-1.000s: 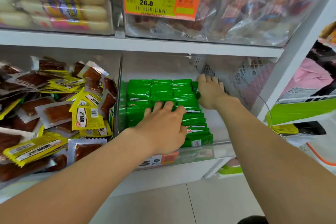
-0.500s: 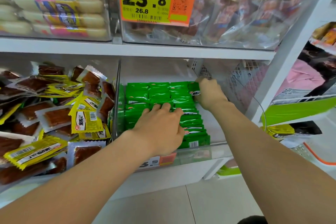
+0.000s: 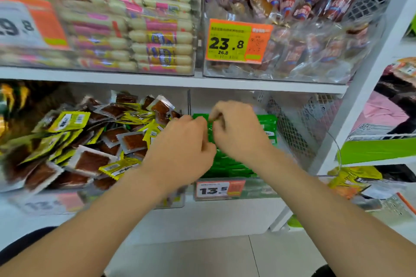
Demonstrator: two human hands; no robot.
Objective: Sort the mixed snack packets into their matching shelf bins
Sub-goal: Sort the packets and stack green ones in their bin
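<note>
A stack of green packets fills the clear bin on the lower shelf, right of centre. Both hands hover close together over that stack. My left hand has its fingers curled, the fingertips pinched at the edge of a green packet; blur hides whether it grips one. My right hand is a loose fist just above the packets, with nothing visible in it. To the left, a second bin holds a loose heap of yellow and brown packets.
On the upper shelf stand a bin of pale sausages and a bin of dark wrapped snacks with a 23.8 price tag. Wire mesh closes the shelf's right side. Yellow packets lie in a basket at the right.
Both hands have lifted off the green stack and come together, their fingers curling from flat to closed. The right hand pulled in from the bin's back corner. The camera swung to the right.
</note>
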